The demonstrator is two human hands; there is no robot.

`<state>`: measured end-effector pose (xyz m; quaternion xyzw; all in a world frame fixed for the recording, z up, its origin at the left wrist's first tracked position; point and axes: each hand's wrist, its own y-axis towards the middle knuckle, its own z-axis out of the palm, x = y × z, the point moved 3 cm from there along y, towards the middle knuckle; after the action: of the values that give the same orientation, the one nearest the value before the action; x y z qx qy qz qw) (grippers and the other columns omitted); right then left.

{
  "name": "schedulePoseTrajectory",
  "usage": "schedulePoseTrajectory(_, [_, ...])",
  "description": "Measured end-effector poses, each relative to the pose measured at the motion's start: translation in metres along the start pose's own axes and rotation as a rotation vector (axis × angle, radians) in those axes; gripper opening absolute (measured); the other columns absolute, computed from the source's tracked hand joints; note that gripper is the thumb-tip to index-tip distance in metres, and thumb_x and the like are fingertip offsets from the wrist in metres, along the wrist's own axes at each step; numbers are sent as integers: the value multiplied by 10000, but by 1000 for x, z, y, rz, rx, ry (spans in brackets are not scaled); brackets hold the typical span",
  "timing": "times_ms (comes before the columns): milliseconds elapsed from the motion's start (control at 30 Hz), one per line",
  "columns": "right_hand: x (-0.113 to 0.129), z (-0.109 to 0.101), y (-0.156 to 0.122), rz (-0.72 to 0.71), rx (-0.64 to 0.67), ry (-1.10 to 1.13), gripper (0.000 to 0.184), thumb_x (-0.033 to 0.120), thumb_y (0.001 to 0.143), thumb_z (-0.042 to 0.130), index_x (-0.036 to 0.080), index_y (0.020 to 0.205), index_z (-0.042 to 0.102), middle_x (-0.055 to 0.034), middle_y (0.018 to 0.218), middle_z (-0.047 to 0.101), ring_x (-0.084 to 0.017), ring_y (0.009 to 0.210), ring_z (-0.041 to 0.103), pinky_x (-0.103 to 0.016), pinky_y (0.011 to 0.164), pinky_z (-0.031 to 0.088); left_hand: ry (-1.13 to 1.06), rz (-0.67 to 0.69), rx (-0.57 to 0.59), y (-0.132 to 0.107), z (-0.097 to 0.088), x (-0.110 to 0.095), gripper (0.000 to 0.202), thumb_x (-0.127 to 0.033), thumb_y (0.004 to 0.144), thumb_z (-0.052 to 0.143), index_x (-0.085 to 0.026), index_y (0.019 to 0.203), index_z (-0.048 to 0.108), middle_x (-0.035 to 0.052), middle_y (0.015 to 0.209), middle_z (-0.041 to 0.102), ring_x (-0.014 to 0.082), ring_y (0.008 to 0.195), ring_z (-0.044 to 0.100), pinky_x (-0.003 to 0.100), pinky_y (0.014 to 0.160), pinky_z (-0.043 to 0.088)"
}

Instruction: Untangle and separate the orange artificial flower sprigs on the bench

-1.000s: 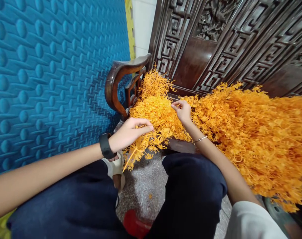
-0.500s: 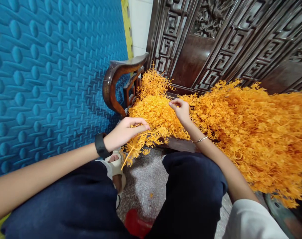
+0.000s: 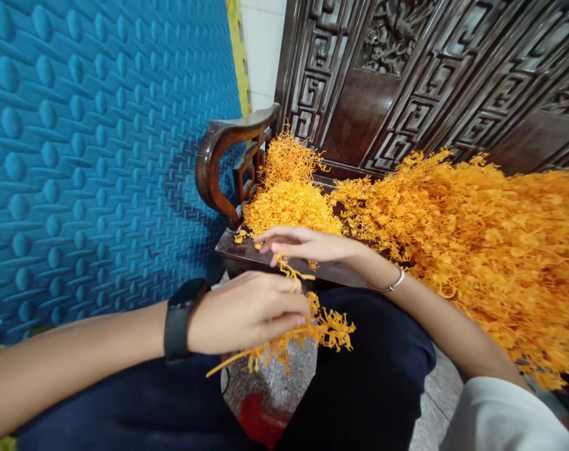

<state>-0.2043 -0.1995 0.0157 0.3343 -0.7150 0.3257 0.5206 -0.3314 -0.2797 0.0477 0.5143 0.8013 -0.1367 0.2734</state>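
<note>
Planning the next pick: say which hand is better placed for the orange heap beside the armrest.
Probably the right hand: it is nearer the orange heap, while the left hand holds an orange sprig.

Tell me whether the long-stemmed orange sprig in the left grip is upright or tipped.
Tipped: in the left grip, the orange sprig slants, its bare stem pointing lower left in view, its curly tips spreading right.
</note>
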Motion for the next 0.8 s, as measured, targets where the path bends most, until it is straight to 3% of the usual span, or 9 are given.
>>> schedulePoseTrajectory(67, [-4,13,2,72,118,133,547,558,827,522,173,1215,544,-85,1046,646,-104,777,639,-232,693,533,108,42,47,-4,7,-7,292,-249,929,398,-160,966,675,61,856,649,157,711,583,259,633,410])
schedulePoseTrajectory(133, [-7,24,4,129,187,238,590,615,842,427,146,1162,586,-96,969,677,-110,759,644,-223,675,533,80,59,41,-6,7,-9,280,-266,929,413,-166,1005,663,58,877,662,158,730,589,259,670,427])
schedulePoseTrajectory(267, [-11,32,12,195,146,358,587,576,919,278,124,984,649,-53,691,667,-103,654,625,-200,595,519,-192,-17,-144,-9,-11,-2,241,-291,894,518,-180,1061,652,21,847,682,127,776,602,223,732,455])
schedulePoseTrajectory(400, [-11,31,18,149,150,353,641,529,953,193,113,758,640,-56,667,637,-82,601,576,-185,554,491,-383,-59,-326,-16,-27,2,244,-217,903,490,-158,1067,662,36,868,690,109,748,607,216,711,476])
schedulePoseTrajectory(533, [-7,30,18,44,233,331,458,435,922,428,123,623,577,-45,721,623,-79,666,575,-190,608,485,-520,-50,-393,-20,-29,1,252,-230,899,499,-161,1077,663,52,896,687,111,716,609,208,624,490])
schedulePoseTrajectory(667, [-6,28,16,-35,221,238,149,275,808,627,132,773,604,-27,825,612,-84,748,572,-198,657,483,-535,-50,-470,-20,-32,0,257,-247,889,521,-154,1094,644,66,960,686,127,771,627,228,667,513])
schedulePoseTrajectory(800, [-2,32,16,-41,199,51,187,166,719,704,138,857,581,-8,843,581,-89,769,550,-207,689,490,-561,-48,-491,-20,-33,1,263,-225,874,544,-167,1121,616,73,1050,676,155,881,643,243,717,530])
